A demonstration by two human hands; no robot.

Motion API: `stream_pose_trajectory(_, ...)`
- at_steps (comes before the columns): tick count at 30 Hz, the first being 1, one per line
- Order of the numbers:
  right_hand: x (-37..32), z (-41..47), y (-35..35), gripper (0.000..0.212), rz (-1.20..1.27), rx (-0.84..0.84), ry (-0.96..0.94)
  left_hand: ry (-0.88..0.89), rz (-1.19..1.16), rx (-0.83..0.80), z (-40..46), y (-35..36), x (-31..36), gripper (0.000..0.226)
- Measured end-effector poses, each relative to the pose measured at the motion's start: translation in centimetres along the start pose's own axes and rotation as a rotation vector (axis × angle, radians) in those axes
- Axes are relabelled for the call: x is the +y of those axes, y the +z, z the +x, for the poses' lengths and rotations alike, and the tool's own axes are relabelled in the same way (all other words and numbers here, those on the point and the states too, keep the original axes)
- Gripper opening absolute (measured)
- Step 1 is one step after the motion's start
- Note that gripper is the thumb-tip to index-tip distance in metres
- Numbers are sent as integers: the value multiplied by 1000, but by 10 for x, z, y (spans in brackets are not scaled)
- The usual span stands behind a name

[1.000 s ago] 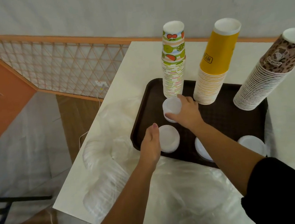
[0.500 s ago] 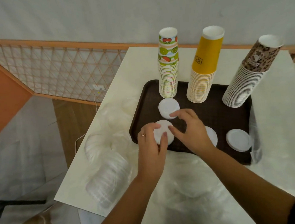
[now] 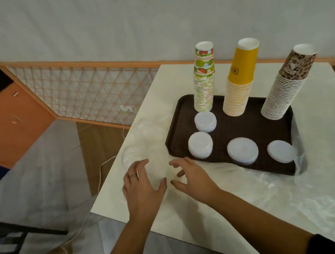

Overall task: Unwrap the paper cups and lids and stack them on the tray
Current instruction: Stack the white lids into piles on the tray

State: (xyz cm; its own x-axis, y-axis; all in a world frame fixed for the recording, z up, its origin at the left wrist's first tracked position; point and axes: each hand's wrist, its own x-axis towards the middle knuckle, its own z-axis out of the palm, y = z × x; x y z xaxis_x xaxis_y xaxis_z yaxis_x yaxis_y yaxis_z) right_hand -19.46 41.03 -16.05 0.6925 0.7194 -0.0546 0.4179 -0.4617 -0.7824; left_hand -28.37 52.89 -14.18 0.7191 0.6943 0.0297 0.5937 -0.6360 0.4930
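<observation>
I find both hands empty, fingers spread wide and curved. The left hand (image 3: pixel 142 184) and right hand (image 3: pixel 193 180) face each other, thumbs nearly meeting, palms down over the table (image 3: pixel 116 200). Between and just beyond the fingertips lies a wrapped sleeve of lids (image 3: pixel 144 155) in clear plastic, curving off to the far left of the left fingers; whether any fingertip touches it, I cannot tell. I judge the cupped, facing pose is meant to close on the sleeve from both sides for unwrapping.

Just beyond the right fingers sits the brown tray (image 3: pixel 233 129). Nearest them are four low lid stacks (image 3: pixel 200 147); further off stand the fruit-print cup stack (image 3: pixel 203 83), yellow cup stack (image 3: pixel 240 84) and leopard-print cup stack (image 3: pixel 284 88), the last leaning. I judge cups were set to the rear so lids go down in front without reaching past them. Loose plastic wrap (image 3: pixel 290 195) lies to the right of the right wrist. Both forearms reach forward, wrists level.
</observation>
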Motion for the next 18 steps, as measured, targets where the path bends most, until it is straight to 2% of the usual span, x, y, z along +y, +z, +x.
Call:
stream_pose_trajectory(2, -4, 1, 9, 48, 0, -14, 31, -15, 74, -141, -1, -2, -8, 85)
stream_pose_trajectory(5, -6, 4, 20, 49, -9, -28, 61, 59, 164, -228, 0, 4, -19, 92)
stream_pose_trajectory(8, -6, 4, 25, 49, -3, -21, 92, -28, 266, -397, 13, 8, -23, 104)
stream_pose_trajectory(11, -5, 3, 27, 48, 17, -11, 115, 94, 291, -455, 20, 8, -32, 118)
stream_pose_trajectory(14, -5, 0, 26, 45, 70, 13, 131, 125, 217, -409, 25, 4, -37, 116)
stream_pose_trajectory(18, -11, -4, 15, 38, 238, 111, 170, 107, -212, -357, 28, -10, -33, 104)
